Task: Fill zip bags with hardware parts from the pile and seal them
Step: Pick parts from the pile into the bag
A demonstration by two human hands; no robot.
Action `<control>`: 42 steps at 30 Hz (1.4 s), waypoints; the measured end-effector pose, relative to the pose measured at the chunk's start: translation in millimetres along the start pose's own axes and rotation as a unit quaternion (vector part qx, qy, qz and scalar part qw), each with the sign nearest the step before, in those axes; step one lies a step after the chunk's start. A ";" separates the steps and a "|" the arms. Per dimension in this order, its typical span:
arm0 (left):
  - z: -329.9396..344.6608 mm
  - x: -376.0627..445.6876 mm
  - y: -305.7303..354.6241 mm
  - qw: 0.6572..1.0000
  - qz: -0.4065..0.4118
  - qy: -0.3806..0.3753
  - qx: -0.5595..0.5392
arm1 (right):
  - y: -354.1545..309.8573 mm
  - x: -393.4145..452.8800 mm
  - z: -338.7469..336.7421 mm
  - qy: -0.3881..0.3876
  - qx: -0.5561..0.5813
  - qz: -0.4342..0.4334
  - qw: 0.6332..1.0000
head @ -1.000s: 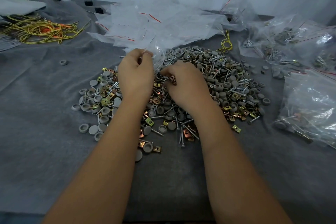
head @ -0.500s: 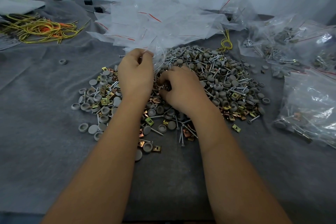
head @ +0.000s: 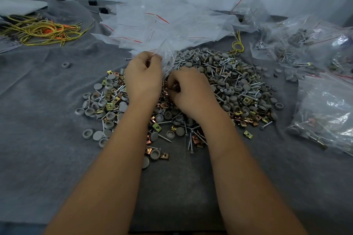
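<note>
A wide pile of hardware parts (head: 235, 89), grey round caps, silver screws and gold clips, lies on the grey cloth (head: 47, 139) in the middle of the head view. My left hand (head: 143, 78) pinches the rim of a clear zip bag (head: 168, 59) above the pile's left half. My right hand (head: 191, 89) sits just right of it, its curled fingers holding small parts at the bag's mouth. What lies inside the bag is hidden by my hands.
A heap of unfilled clear zip bags (head: 162, 23) with red seal lines lies behind the pile. Filled bags (head: 324, 108) are stacked at the right. Yellow and orange wire ties (head: 40, 30) lie at the far left. One grey cap (head: 66, 65) sits alone left of the pile.
My right hand has shifted a little left and down toward the bag's mouth. My left hand keeps its hold on the bag and has barely moved.
</note>
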State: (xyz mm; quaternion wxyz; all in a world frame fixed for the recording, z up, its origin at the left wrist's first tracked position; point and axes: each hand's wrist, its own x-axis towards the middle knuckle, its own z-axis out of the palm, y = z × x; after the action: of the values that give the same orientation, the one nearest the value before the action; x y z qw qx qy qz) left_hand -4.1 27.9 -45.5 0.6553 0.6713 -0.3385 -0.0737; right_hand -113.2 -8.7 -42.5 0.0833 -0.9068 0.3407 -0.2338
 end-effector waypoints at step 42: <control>2.9 -4.2 0.0 0.996 0.041 -0.074 0.024 | 3.5 1.3 -9.0 0.213 0.244 0.110 0.940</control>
State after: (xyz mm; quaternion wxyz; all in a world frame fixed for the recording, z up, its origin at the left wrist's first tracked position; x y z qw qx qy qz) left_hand -8.9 27.7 -47.3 0.6147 0.6650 -0.4147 -0.0887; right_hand -118.7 -12.1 -35.2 0.2530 -0.7447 0.3804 -0.4865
